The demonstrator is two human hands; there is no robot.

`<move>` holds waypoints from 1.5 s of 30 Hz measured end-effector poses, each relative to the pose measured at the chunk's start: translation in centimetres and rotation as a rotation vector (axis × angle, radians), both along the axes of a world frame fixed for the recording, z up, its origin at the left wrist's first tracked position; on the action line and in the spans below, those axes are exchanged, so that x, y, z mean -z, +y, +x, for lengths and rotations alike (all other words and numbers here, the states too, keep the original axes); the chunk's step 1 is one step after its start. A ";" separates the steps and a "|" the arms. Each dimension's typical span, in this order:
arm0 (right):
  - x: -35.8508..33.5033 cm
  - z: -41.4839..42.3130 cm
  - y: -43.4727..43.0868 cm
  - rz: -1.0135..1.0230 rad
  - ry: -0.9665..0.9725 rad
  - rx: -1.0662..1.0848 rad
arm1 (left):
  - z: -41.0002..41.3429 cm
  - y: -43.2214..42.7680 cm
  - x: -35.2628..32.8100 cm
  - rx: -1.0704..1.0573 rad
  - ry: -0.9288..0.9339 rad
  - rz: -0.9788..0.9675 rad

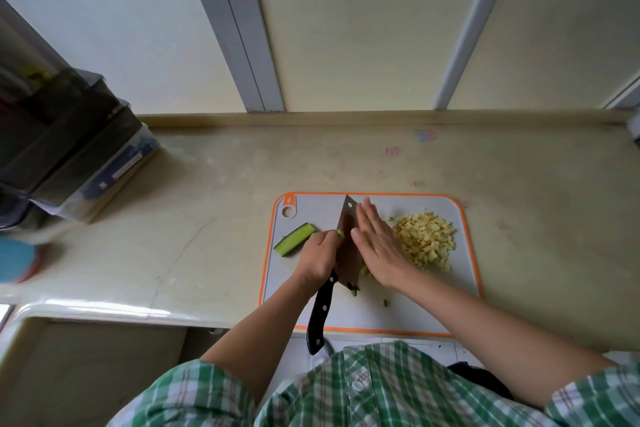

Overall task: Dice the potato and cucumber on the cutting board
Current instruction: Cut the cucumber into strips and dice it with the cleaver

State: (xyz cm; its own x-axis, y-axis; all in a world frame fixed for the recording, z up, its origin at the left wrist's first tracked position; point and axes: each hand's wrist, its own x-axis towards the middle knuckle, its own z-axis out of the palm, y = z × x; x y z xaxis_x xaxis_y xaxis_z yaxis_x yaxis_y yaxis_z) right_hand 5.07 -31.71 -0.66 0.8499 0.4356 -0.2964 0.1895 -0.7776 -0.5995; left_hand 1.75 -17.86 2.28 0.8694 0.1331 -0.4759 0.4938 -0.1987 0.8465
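A grey cutting board (460,308) with an orange rim lies on the counter. Diced potato (426,239) is heaped at its right side. A cucumber piece (294,239), cut lengthwise, lies at the board's left. My left hand (317,255) grips the knife (346,246) where the broad blade meets the black handle. My right hand (375,246) is flat, its straight fingers laid against the blade's right face. Small cucumber bits (355,289) lie by the blade's lower end, and some cling near my left fingers.
Dark stacked containers (69,149) stand at the counter's left, with a blue round object (15,258) at the left edge. The counter's front edge (104,312) runs just below the board. A window frame rises behind the beige counter (346,156).
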 end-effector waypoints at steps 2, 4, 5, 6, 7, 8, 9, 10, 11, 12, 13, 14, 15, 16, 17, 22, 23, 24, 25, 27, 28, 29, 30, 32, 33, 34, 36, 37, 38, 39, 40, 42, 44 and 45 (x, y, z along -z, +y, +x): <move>-0.5 0.0 0.6 0.008 -0.060 -0.083 | 0.0 -0.1 0.2 0.016 0.001 -0.011; -0.3 0.0 0.6 -0.021 -0.048 -0.094 | 0.0 -0.2 -0.1 0.027 -0.013 -0.003; 0.0 -0.1 0.4 -0.037 -0.024 -0.079 | 0.0 -0.2 -0.3 0.023 -0.023 0.003; 0.5 -0.1 0.1 -0.063 0.013 -0.061 | 0.0 -0.2 -0.3 0.011 -0.030 0.011; 0.8 -0.2 -0.2 -0.099 0.063 -0.033 | -0.1 -0.1 -0.2 -0.006 -0.032 0.018; 1.2 -0.2 -0.6 -0.138 0.116 0.006 | -0.1 -0.1 -0.1 -0.027 -0.040 0.020; 1.5 -0.2 -0.9 -0.159 0.161 0.049 | -0.1 -0.1 -0.1 -0.043 -0.038 0.017; 1.6 -0.1 -1.1 -0.151 0.178 0.080 | -0.1 -0.1 0.0 -0.059 -0.040 0.016; 1.4 -0.1 -1.1 -0.117 0.153 0.087 | -0.1 -0.1 0.0 -0.067 -0.033 0.014; 1.1 -0.1 -1.0 -0.065 0.086 0.062 | 0.1 0.0 0.2 -0.072 -0.037 0.008; 0.5 -0.1 -0.9 -0.001 0.012 0.010 | 0.1 0.1 0.1 -0.077 -0.033 -0.016; -0.3 -0.3 -0.6 0.063 -0.039 -0.056 | 0.2 0.1 0.0 -0.082 -0.028 -0.048; -0.9 -0.6 -0.2 0.114 -0.066 -0.125 | 0.3 0.1 0.0 -0.094 -0.013 -0.067; -1.3 -0.9 0.1 0.141 -0.074 -0.186 | 0.4 0.1 0.0 -0.103 -0.017 -0.087; -1.3 -1.3 0.4 0.151 -0.078 -0.232 | 0.5 0.1 0.0 -0.118 -0.010 -0.095; 1.0 -1.7 -1.1 -0.032 -0.033 -0.161 | 0.7 0.5 0.3 -0.156 0.014 -0.085; 1.2 -1.7 -1.7 -0.106 -0.010 -0.146 | 0.7 0.6 0.3 -0.162 0.018 -0.085; 1.4 -1.6 -2.1 -0.163 0.009 -0.131 | 0.7 0.6 0.2 -0.171 0.020 -0.084; 1.3 -1.5 -2.4 -0.183 0.015 -0.113 | 0.7 0.6 0.2 -0.188 0.029 -0.082; 0.6 -1.5 -2.3 -0.099 -0.028 -0.095 | 0.7 0.4 -0.2 -0.200 0.007 -0.093; 0.1 -1.6 -1.9 -0.031 -0.062 -0.120 | 0.7 0.2 -0.3 -0.205 -0.010 -0.091; -0.4 -1.7 -1.5 0.024 -0.081 -0.160 | 0.7 0.0 -0.4 -0.217 -0.016 -0.101; -0.7 -1.8 -1.0 0.061 -0.087 -0.195 | 0.7 -0.2 -0.5 -0.225 -0.023 -0.116; -0.4 -2.1 -0.7 0.054 -0.070 -0.206 | 0.8 -0.3 -0.4 -0.248 -0.024 -0.128; -0.1 -2.1 -1.0 0.008 -0.041 -0.176 | 0.8 -0.3 -0.5 -0.248 -0.024 -0.129; 0.2 -1.9 -1.5 -0.050 -0.002 -0.134 | 0.8 -0.2 -0.3 -0.251 -0.031 -0.137; 0.3 -1.8 -2.6 -0.103 0.047 -0.065 | 0.9 0.1 0.1 -0.291 -0.022 -0.153; 0.1 -1.8 -2.9 -0.077 0.030 -0.059 | 0.9 0.1 0.1 -0.318 -0.013 -0.157; -0.2 -1.9 -3.0 -0.021 -0.005 -0.081 | 1.1 0.2 0.4 -0.345 -0.006 -0.155; -0.7 -2.1 -2.9 0.038 -0.037 -0.125 | 1.2 0.1 0.5 -0.369 0.009 -0.147; -1.0 -2.3 -2.7 0.083 -0.061 -0.180 | 1.3 0.0 0.5 -0.384 0.016 -0.149; -1.0 -2.8 -2.6 0.119 -0.093 -0.261 | 1.7 -0.3 0.6 -0.410 0.031 -0.162; -0.3 -3.1 -3.3 0.065 -0.080 -0.241 | 1.9 -0.7 0.4 -0.442 0.037 -0.163; 0.1 -3.0 -3.7 0.023 -0.065 -0.192 | 1.9 -0.8 0.4 -0.455 0.040 -0.160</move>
